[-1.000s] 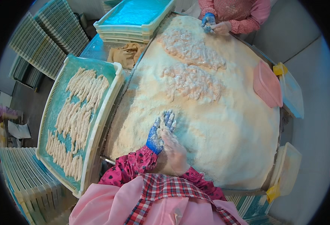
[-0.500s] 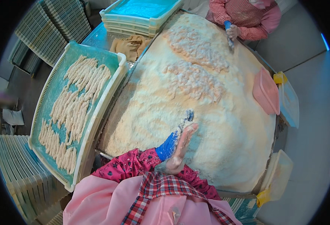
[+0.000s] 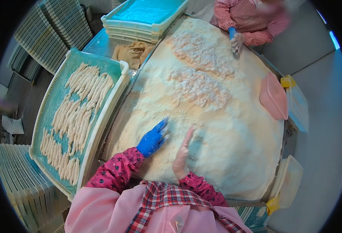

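Observation:
My left hand (image 3: 153, 138), in a blue glove dusted with white, hovers over a broad bed of pale powder (image 3: 147, 116) with its fingers stretched out and nothing in them. To its right is my right hand (image 3: 183, 152), palm turned inward, fingers straight and slightly blurred, also holding nothing. A gap separates the two hands. Beyond them lie two heaps of wet-looking pale strips on the powder, a nearer heap (image 3: 202, 88) and a farther heap (image 3: 196, 48). On the left, a white-rimmed tray (image 3: 110, 103) lined with teal sheet bears rows of powder-coated strips (image 3: 75, 106).
A co-worker's hands (image 3: 236, 40) are together at the table's far right edge. A pink basket (image 3: 272, 96) sits at the right edge, beside clear bins. Stacked trays (image 3: 134, 29) and a brown cloth (image 3: 132, 54) are at the back left. More trays (image 3: 19, 178) stand lower left.
My hands were pressed together at the middle; they have come apart, the left one moving left. The co-worker's hands have shifted slightly.

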`<state>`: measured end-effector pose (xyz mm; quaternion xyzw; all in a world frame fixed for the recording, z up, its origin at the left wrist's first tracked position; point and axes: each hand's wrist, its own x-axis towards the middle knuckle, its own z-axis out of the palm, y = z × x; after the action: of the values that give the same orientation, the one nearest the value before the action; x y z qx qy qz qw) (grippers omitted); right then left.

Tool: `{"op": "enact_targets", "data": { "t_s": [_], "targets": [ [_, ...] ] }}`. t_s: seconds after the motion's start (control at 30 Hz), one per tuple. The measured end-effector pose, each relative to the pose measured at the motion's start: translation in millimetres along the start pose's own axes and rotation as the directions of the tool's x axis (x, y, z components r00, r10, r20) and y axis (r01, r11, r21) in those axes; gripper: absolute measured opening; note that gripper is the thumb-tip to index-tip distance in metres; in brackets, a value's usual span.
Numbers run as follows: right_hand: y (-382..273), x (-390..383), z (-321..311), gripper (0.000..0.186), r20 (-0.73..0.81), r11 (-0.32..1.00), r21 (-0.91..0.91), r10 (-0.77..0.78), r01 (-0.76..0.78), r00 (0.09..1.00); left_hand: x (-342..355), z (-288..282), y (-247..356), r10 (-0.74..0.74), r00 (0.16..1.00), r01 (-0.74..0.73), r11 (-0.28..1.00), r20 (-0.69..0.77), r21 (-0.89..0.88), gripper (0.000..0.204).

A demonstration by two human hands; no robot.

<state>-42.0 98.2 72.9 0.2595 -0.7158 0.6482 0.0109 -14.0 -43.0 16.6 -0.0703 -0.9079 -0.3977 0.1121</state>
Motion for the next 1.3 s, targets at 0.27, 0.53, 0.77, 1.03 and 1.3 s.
{"op": "enact_targets", "data": {
  "t_s": [0.27,0.53,0.77,1.03,1.3],
  "targets": [
    [5,-4,-21,0.066,-0.049,0.988,-0.096,0.121,-0.125,0.991,9,22,28,-0.334,0.936,0.258,0.444,0.108,-0.858,0.043],
    [-39,-11,-3,0.052,0.244,0.997,-0.051,-0.043,0.057,0.969,47,6,42,-0.507,0.861,-0.145,-0.174,-0.038,-0.974,0.050],
    [-45,4,-3,0.069,0.042,0.986,-0.112,-0.122,0.126,0.992,60,-6,143,-0.230,0.863,-0.377,0.296,-0.449,-0.878,0.057],
    [-26,7,-10,0.072,0.064,0.971,-0.144,-0.185,0.193,0.981,21,4,103,0.089,0.962,-0.268,0.482,-0.258,-0.834,0.074],
    [-25,9,-9,0.076,0.096,0.957,-0.161,-0.227,0.240,0.969,17,4,81,0.056,0.997,-0.074,0.531,-0.052,-0.844,0.083]
  ]
}}
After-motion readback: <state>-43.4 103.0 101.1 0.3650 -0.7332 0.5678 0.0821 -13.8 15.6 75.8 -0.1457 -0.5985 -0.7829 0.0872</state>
